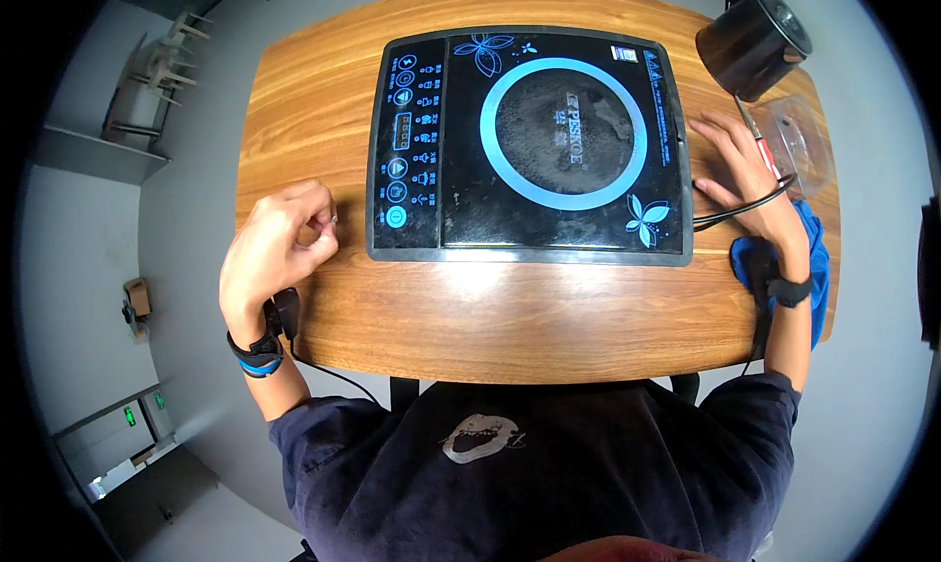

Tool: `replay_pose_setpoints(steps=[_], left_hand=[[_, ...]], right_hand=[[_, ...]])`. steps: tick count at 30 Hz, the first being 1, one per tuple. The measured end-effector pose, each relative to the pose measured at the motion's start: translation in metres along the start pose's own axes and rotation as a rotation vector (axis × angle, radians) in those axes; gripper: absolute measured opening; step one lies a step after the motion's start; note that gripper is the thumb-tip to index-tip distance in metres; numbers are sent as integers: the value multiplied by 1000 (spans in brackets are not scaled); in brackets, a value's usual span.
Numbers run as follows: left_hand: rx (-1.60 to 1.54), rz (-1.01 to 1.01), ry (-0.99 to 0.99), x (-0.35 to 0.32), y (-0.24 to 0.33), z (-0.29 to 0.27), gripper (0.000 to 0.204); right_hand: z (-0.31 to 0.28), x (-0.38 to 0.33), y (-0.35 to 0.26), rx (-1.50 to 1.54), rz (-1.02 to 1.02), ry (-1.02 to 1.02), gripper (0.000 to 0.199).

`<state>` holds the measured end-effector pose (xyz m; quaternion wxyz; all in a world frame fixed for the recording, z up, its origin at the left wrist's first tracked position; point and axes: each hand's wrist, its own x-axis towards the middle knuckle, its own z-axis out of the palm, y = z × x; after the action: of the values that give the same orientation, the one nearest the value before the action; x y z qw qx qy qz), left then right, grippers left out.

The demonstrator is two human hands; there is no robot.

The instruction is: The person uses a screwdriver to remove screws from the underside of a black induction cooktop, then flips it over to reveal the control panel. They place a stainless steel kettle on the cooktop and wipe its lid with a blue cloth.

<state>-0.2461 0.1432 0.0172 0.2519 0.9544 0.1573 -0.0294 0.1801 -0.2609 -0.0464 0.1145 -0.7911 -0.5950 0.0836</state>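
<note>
A black induction cooktop [461,239] lies flat on the wooden table, its control panel to the left and a blue ring on its glass. Left of the cooktop, my left hand [277,241] is closed, thumb and forefinger pinched together. A tiny pale speck shows at the fingertips, too small to name. My right hand [743,170] lies along the cooktop's right edge with its fingers apart and nothing in them. A black cable [720,214] runs from the cooktop's right side towards my right wrist. Partly hidden by that hand is a slim tool with a red-and-white handle [766,155].
A black pitcher-like vessel [740,50] stands at the table's far right corner. Nearer sit a clear plastic container [809,146] and a blue cloth [817,268] under my right forearm. The wooden tabletop [490,332] ends close to my body. White stools [174,72] stand far left.
</note>
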Motion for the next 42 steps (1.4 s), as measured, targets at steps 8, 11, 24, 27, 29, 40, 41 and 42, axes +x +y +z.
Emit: replay_pose_setpoints(steps=[8,11,24,27,29,40,41,42], left_hand=[[82,227,71,36,48,-10,13],[149,333,86,52,76,-11,18],[-13,537,57,99,180,26,16],[-66,559,37,107,190,35,21],[-122,625,42,114,193,41,26],[53,671,35,127,195,49,21],[91,653,4,128,193,47,18],[117,663,-13,128,189,47,14]], right_hand=[[-71,-59,-8,254,301,-512,37],[-90,-54,-22,365,134,-397,24],[-35,36,-118,738,-321,160,22],[-32,36,-120,745,-321,165,19],[-33,33,-119,730,-311,169,17],[-30,31,-95,786,-186,101,15],[-36,31,-88,726,-202,151,15],[-40,31,-76,659,-207,204,11]])
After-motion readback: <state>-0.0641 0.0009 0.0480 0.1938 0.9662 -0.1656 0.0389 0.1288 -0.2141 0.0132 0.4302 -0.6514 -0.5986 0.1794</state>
